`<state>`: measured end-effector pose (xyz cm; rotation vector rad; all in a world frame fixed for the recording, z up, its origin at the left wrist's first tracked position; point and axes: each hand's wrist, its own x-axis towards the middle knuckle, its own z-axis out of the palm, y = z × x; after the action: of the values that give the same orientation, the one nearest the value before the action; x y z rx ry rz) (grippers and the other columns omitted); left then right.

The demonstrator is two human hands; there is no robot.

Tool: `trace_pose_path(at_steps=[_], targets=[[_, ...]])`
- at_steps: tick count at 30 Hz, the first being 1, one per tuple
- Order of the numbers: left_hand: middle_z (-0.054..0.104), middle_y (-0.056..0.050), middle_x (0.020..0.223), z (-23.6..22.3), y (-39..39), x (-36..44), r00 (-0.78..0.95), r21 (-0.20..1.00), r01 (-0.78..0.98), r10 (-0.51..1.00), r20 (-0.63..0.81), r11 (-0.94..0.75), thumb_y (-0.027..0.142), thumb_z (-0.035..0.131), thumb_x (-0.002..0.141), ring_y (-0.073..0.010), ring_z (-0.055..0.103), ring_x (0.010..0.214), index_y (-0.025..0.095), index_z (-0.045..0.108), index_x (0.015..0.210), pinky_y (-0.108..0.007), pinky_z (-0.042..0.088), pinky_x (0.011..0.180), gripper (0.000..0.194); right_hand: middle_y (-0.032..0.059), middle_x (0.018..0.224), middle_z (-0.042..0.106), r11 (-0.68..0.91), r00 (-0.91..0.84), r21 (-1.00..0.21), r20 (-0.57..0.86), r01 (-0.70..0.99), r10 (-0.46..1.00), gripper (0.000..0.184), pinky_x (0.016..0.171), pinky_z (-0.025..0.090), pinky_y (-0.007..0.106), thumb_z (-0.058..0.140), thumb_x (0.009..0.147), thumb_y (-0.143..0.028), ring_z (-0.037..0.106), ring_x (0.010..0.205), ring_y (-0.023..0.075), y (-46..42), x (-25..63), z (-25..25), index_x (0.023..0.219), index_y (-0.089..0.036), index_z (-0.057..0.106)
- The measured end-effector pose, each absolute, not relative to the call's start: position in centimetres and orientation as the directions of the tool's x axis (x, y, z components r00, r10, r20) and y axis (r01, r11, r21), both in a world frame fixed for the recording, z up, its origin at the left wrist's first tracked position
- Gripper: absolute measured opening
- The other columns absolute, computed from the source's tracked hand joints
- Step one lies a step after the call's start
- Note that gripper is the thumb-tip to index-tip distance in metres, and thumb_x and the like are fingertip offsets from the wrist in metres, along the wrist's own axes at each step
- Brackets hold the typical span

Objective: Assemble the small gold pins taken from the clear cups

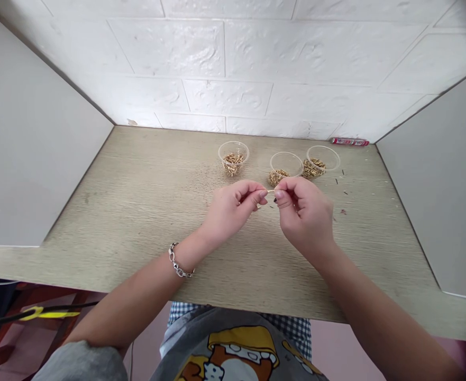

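My left hand and my right hand meet above the middle of the wooden table. Both pinch a tiny gold metal piece between thumb and fingertips, and their tips nearly touch. A chain bracelet circles my left wrist. Just behind the hands stand three clear plastic cups of small gold parts: one at the left, one in the middle, one at the right. The middle cup is partly hidden by my right hand.
A few small loose bits lie scattered on the table right of the cups. A red wrapped item lies against the white brick wall at the back right. Grey side panels close in the table on both sides.
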<state>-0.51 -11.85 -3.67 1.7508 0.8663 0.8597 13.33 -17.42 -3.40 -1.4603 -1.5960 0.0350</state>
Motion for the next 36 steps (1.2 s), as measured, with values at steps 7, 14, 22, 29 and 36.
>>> trace_pose_path(at_steps=[7, 14, 22, 29, 36], targets=[[0.065, 0.002, 0.067, -3.8, -11.6, -0.8, 0.517, 0.754, 0.291, 0.76, 0.394, -0.589, 0.023, 0.051, 0.086, -0.0054, 0.056, 0.059, 0.016, 0.062, 0.078, -0.016, 0.042, 0.057, 0.016, -0.0012, 0.064, 0.054, 0.294, 0.111, -0.56, 0.579, 0.774, 0.808, 0.01, 0.052, 0.035, 0.023, 0.049, 0.083, -0.013, 0.047, 0.057, 0.0102, -17.4, 13.5, -3.2, 0.075, -0.017, 0.052], [0.068, 0.002, 0.072, -3.9, -11.7, -0.8, 0.507, 0.679, 0.32, 0.725, 0.466, -0.661, 0.021, 0.052, 0.086, -0.0057, 0.059, 0.063, 0.016, 0.062, 0.081, -0.015, 0.043, 0.058, 0.013, -0.0009, 0.064, 0.055, 0.264, 0.131, -0.526, 0.598, 0.808, 0.79, 0.01, 0.053, 0.036, 0.022, 0.05, 0.083, -0.012, 0.049, 0.059, 0.0097, -17.5, 13.2, -3.3, 0.074, -0.016, 0.053], [0.065, 0.003, 0.067, -3.6, -11.9, -0.7, 0.506, 0.801, 0.268, 0.786, 0.356, -0.535, 0.025, 0.051, 0.087, -0.0046, 0.055, 0.057, 0.016, 0.062, 0.077, -0.016, 0.042, 0.056, 0.017, -0.0002, 0.066, 0.056, 0.279, 0.152, -0.547, 0.614, 0.789, 0.775, 0.009, 0.052, 0.037, 0.022, 0.049, 0.084, -0.013, 0.05, 0.059, 0.01, -17.5, 13.1, -3.6, 0.076, -0.017, 0.052], [0.064, 0.002, 0.065, -3.1, -11.9, -0.9, 0.524, 0.798, 0.295, 0.788, 0.325, -0.526, 0.024, 0.052, 0.086, -0.005, 0.054, 0.059, 0.016, 0.063, 0.074, -0.016, 0.04, 0.057, 0.018, -0.0004, 0.066, 0.056, 0.324, 0.082, -0.455, 0.673, 0.829, 0.735, 0.011, 0.052, 0.036, 0.023, 0.049, 0.084, -0.011, 0.051, 0.061, 0.0105, -17.4, 13.3, -3.6, 0.075, -0.018, 0.052], [0.066, -0.001, 0.068, -2.6, -11.1, -1.0, 0.612, 0.991, 0.122, 0.791, -0.024, -0.064, 0.03, 0.058, 0.08, -0.0049, 0.049, 0.053, 0.013, 0.063, 0.074, -0.017, 0.041, 0.053, 0.018, 0.0, 0.068, 0.057, 0.374, 0.027, -0.429, 0.686, 0.823, 0.727, 0.011, 0.055, 0.038, 0.023, 0.049, 0.083, -0.01, 0.052, 0.063, 0.0106, -17.3, 13.4, -3.5, 0.076, -0.018, 0.051]])
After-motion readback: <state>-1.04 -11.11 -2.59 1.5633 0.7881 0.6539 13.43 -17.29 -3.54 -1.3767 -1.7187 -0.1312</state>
